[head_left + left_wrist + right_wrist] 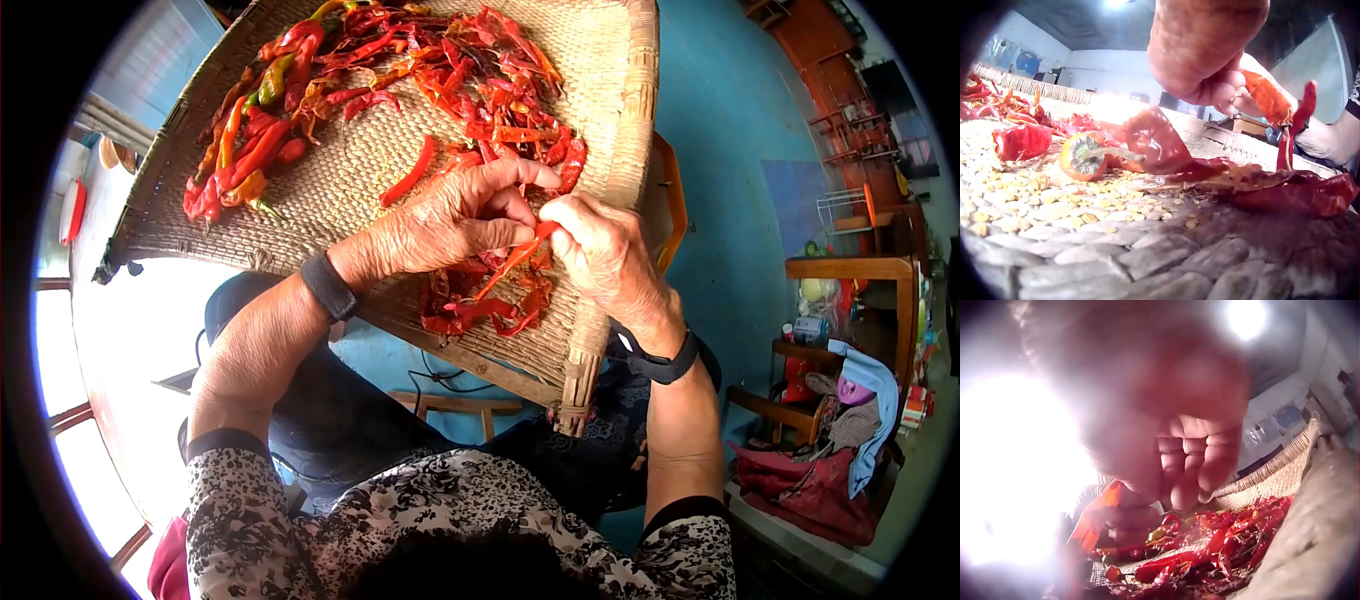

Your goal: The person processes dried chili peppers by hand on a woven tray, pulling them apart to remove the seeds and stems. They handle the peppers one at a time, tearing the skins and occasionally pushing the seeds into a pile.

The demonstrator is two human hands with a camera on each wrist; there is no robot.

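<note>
A red chili pepper (517, 262) hangs between my two hands above the woven tray. My right hand (612, 250) has its fingers curled and pinches the pepper's upper end. From the other side, my left hand (445, 218) holds it with the thumb by its edge and the index finger stretched out above. The left wrist view shows the pepper (1267, 97) as orange-red with a thin stem pointing down. Close under the hands lie wrinkled red peppers (450, 318). A cut pepper top with its stem (1085, 156) sits among loose seeds (1035, 200).
The woven tray (345, 190) slopes across my lap, its thick rim (630, 130) along the right. Red, orange and green peppers (265, 150) are heaped at its left and far side. At right stands a wooden chair (850, 268) piled with cloth and bags.
</note>
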